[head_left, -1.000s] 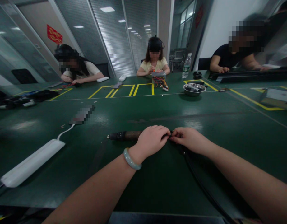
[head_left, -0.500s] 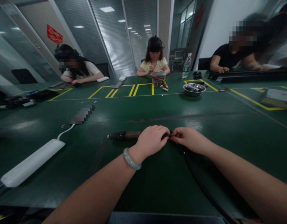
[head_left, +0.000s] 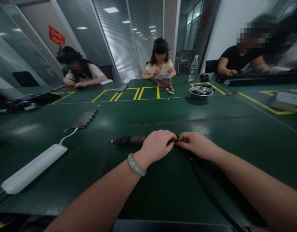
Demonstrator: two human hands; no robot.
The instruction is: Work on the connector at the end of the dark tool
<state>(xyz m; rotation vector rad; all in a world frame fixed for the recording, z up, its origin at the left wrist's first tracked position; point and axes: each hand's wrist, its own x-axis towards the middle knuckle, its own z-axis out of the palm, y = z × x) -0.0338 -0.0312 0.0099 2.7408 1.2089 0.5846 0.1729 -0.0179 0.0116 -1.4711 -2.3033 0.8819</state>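
Observation:
An electric screwdriver [head_left: 132,140], dark with a brownish body, lies on the green table with its tip to the left. My left hand [head_left: 156,146] is closed over its rear end, a pale green bangle on the wrist. Close beside it, my right hand [head_left: 195,145] pinches a small dark piece at the screwdriver's tail; the fingers hide most of it, and it looks like a cable plug. A black cable [head_left: 206,187] runs from below the right hand down to the table's front edge.
A white power strip [head_left: 34,169] lies at the left, its cord reaching a blurred-out device [head_left: 87,119]. Farther back stand a metal bowl [head_left: 201,92] with dark parts, a water bottle [head_left: 193,68] and a wired box [head_left: 164,80]. Several people sit across the table.

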